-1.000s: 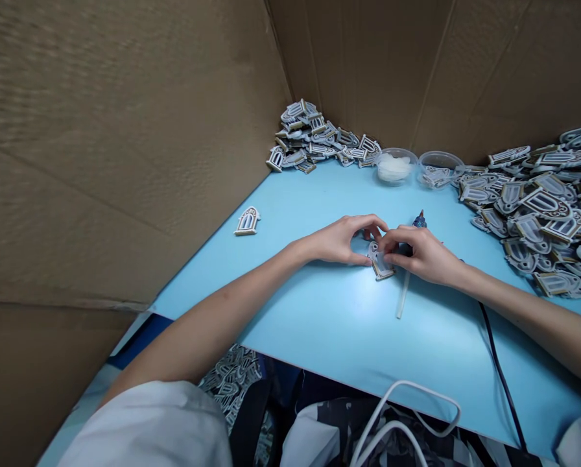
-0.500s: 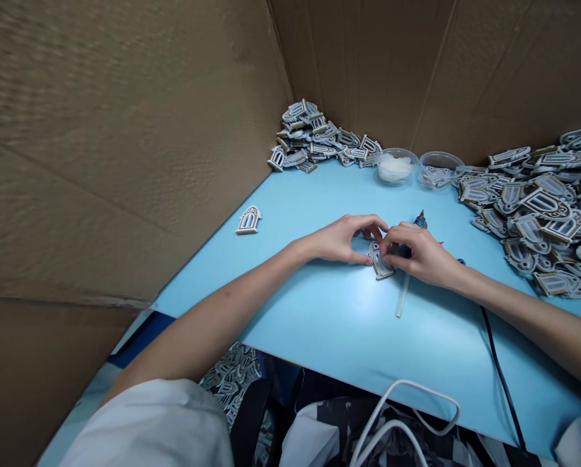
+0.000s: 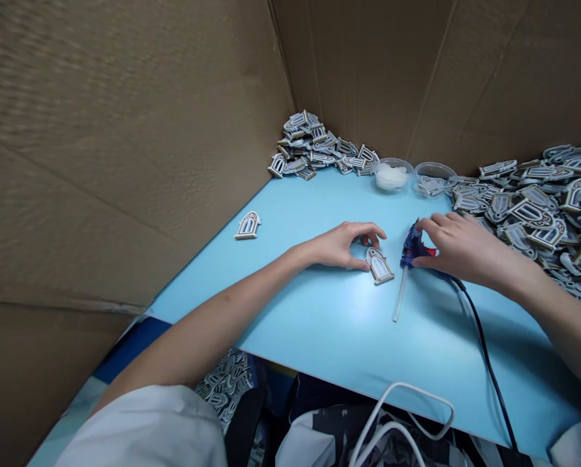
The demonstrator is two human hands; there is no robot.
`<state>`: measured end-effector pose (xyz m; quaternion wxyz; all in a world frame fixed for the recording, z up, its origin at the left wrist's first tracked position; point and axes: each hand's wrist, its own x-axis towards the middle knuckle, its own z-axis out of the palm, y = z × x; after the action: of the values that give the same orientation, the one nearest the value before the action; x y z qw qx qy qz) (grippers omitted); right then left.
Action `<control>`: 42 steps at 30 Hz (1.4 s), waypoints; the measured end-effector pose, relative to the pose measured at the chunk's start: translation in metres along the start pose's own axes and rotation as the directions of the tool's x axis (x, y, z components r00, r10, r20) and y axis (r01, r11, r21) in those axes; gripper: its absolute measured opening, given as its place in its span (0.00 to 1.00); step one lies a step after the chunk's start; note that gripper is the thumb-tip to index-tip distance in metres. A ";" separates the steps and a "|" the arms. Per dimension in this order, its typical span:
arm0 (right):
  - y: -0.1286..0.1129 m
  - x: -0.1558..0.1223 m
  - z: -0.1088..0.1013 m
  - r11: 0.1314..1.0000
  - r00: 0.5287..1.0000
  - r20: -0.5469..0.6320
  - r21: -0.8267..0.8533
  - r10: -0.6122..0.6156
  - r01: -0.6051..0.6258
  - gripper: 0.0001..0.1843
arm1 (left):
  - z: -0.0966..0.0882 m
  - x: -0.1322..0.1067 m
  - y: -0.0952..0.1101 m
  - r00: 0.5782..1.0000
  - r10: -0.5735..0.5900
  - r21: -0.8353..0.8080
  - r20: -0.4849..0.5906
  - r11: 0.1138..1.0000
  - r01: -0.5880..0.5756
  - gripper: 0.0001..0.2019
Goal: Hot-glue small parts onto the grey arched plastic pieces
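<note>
My left hand (image 3: 346,246) rests on the blue table, fingers curved and apart. Its thumb tip touches the left edge of a small arched window-shaped piece (image 3: 380,266), white and grey with a gold base, lying flat. To the right, my right hand (image 3: 458,246) has its thumb and fingers around a blue glue gun (image 3: 411,246) with a red trigger. A whitish glue stick (image 3: 400,295) sticks out of the gun's rear, toward me. Part of the gun's handle is hidden under the right hand.
Another arched piece (image 3: 248,225) lies at the left. Piles of such pieces stand at the back (image 3: 314,146) and right (image 3: 538,201). Two clear tubs, one with white material (image 3: 391,176), sit at the back. A black cord (image 3: 485,350) crosses the right side; cardboard walls (image 3: 174,130) enclose the table.
My right hand has left the arched piece and moved right onto the glue gun. My left hand stays beside the piece, which now shows fully.
</note>
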<state>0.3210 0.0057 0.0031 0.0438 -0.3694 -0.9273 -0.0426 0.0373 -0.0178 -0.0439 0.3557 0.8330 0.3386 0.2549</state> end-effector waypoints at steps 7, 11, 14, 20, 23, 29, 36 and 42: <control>0.016 -0.019 0.022 0.988 0.990 0.139 0.148 0.026 -0.046 0.14 | -0.002 0.001 -0.003 0.999 0.021 0.075 0.028 0.997 -0.023 0.19; 0.010 -0.027 0.031 0.761 0.988 0.073 0.630 0.138 -0.153 0.17 | -0.002 0.000 -0.002 1.000 0.003 0.069 0.020 0.998 -0.004 0.18; 0.007 -0.033 0.037 0.395 0.978 0.117 0.902 0.171 -0.177 0.17 | 0.001 0.001 -0.002 1.000 -0.009 0.086 0.006 0.996 0.008 0.18; 0.001 -0.040 0.047 0.453 0.959 0.214 0.848 0.183 -0.276 0.22 | 0.007 0.002 0.001 0.999 -0.023 0.156 -0.022 0.987 0.026 0.20; 0.001 -0.039 0.048 0.484 0.961 0.195 0.833 0.196 -0.268 0.24 | 0.009 0.003 0.001 0.999 -0.044 0.176 -0.032 0.983 0.049 0.20; -0.001 -0.036 0.046 0.494 0.969 0.162 0.837 0.185 -0.234 0.23 | 0.012 0.003 0.001 0.998 -0.041 0.202 -0.050 0.978 0.050 0.21; -0.007 -0.036 0.038 0.564 0.963 0.199 0.781 0.183 -0.269 0.25 | 0.014 0.003 0.004 0.997 -0.054 0.209 -0.055 0.976 0.064 0.21; -0.010 -0.034 0.037 0.615 0.987 0.090 0.773 0.134 -0.154 0.28 | 0.014 0.003 0.004 0.996 -0.056 0.206 -0.067 0.976 0.069 0.21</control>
<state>0.3375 -0.0206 -0.0375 0.1912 -0.3876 -0.8226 0.3694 0.0502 -0.0232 -0.0494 0.2638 0.8464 0.4002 0.2320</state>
